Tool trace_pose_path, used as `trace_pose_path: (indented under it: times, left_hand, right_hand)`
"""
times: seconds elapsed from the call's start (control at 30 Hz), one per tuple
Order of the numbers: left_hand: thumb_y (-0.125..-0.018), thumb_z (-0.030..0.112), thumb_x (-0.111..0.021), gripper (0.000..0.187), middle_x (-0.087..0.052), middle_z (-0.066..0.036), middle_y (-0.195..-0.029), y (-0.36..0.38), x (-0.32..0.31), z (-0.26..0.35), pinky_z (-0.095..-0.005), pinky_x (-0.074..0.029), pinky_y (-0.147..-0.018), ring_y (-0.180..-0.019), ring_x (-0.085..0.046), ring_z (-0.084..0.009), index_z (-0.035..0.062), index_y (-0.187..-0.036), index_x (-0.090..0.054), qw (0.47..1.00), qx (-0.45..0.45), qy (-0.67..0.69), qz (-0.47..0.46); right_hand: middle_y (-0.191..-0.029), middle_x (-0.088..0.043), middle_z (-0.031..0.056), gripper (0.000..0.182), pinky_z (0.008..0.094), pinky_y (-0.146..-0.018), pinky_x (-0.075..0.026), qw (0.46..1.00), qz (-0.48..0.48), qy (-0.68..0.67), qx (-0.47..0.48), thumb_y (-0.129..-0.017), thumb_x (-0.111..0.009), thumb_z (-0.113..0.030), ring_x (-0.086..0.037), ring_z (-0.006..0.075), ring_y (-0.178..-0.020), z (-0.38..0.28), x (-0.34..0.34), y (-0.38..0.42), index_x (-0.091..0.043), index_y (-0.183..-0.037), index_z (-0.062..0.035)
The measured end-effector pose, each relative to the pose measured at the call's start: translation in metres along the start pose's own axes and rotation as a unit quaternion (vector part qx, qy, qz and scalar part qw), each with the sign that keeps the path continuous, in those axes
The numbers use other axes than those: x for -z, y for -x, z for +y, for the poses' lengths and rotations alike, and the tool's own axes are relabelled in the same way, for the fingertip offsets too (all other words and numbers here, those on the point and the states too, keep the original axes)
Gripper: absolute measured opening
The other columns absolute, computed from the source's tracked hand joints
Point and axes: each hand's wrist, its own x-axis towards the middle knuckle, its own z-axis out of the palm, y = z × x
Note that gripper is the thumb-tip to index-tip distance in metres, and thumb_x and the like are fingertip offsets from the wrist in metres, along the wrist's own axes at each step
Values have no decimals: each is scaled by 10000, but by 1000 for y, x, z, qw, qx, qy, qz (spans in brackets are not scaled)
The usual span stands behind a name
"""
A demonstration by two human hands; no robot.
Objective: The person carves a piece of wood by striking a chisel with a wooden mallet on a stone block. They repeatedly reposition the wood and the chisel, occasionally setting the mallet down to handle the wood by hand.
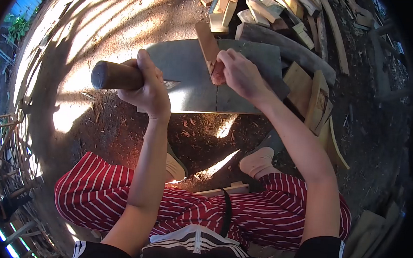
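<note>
My left hand [148, 91] is closed around the thick round handle of a wooden-handled blade [117, 76]. Its butt points left, and a short stretch of metal shows to the right of my fingers; the full blade shape cannot be made out. With bent fingers, my right hand [239, 74] grips the near end of a flat wood piece [206, 42], which slants away from me. The wood is over a grey, worn work surface [182, 56] with a dark crack near its middle. The metal is a short way left of the wood, apart from it.
Several wood offcuts [261, 11] lie heaped beyond the work surface. A thick curved timber [292, 46] and wooden boards [298, 87] are at its right. Below, between my feet, is dirt ground [192, 133] with chips. A stick fence [13, 150] runs along the left.
</note>
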Motion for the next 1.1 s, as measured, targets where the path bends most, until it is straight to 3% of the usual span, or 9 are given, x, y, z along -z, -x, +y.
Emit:
trace_pose_path:
  times: [0.1,0.13,0.27,0.5,0.57,0.67,0.77,0.83,1.1]
  left_hand:
    - [-930,86,-617,271,-447,-3,-494,10,-5,0,-243,-328,-390,-400,-393,-69,73,-711,-460,999,-6,9,-37]
    - [-933,73,-606,268,-444,-5,-494,12,-7,3,-238,-327,-393,-405,-396,-70,69,-710,-457,999,1,7,-38]
    - [-934,67,-602,253,-447,-9,-496,14,-12,11,-232,-320,-392,-404,-396,-69,63,-722,-463,999,-11,8,-49]
    - [-938,73,-604,170,-458,-9,-513,22,-19,-1,-233,-297,-378,-397,-388,-66,44,-823,-482,992,36,62,-102]
    - [-932,77,-618,176,-454,-5,-514,26,-23,-6,-234,-300,-378,-395,-391,-68,44,-826,-481,986,56,67,-139]
    - [-920,85,-644,184,-472,-5,-526,29,-23,-26,-229,-305,-384,-408,-415,-65,46,-820,-495,986,38,40,-155]
    - [-915,90,-660,190,-492,-1,-539,32,-25,-32,-221,-311,-396,-430,-434,-57,46,-799,-517,984,3,3,-179]
    - [-874,105,-723,218,-551,39,-570,36,-31,-16,-199,-397,-484,-502,-513,-31,52,-721,-578,975,94,63,-192]
    - [-893,120,-702,222,-524,23,-564,39,-37,-21,-210,-368,-451,-484,-482,-42,50,-747,-550,978,61,29,-196]
  right_hand:
    - [-1059,-579,232,475,476,-863,-484,982,125,-79,-116,-882,-640,-291,-585,405,-1013,-7,-12,-20,-486,-1230,-6]
    - [-1130,-548,286,667,473,-901,-482,984,77,-79,-140,-847,-666,-420,-591,434,-1012,-5,-16,-30,-445,-1257,58]
    - [-1233,-505,277,779,469,-933,-488,959,-53,-103,-260,-777,-688,-473,-580,435,-1095,-21,-29,-55,-415,-1268,66]
    - [-1228,-516,277,769,454,-933,-483,962,-27,-122,-241,-828,-656,-517,-579,426,-1098,-14,-41,-45,-428,-1291,54]
    - [-1228,-522,273,694,442,-907,-491,977,18,-160,-139,-886,-613,-486,-594,410,-1056,4,-32,-36,-464,-1287,59]
    - [-1168,-547,201,468,398,-906,-473,983,49,-142,-109,-905,-639,-303,-591,326,-1038,15,5,-9,-539,-1256,-9]
    - [-1161,-537,162,429,456,-924,-461,987,43,-87,-124,-862,-645,-229,-553,397,-1071,36,34,19,-537,-1245,-66]
    - [-1150,-532,154,417,453,-912,-463,991,54,-32,-114,-861,-650,-230,-551,385,-1063,50,43,38,-546,-1236,-79]
    - [-1138,-523,149,524,433,-905,-465,986,55,81,-135,-836,-709,-329,-547,357,-1058,76,34,82,-544,-1237,-35]
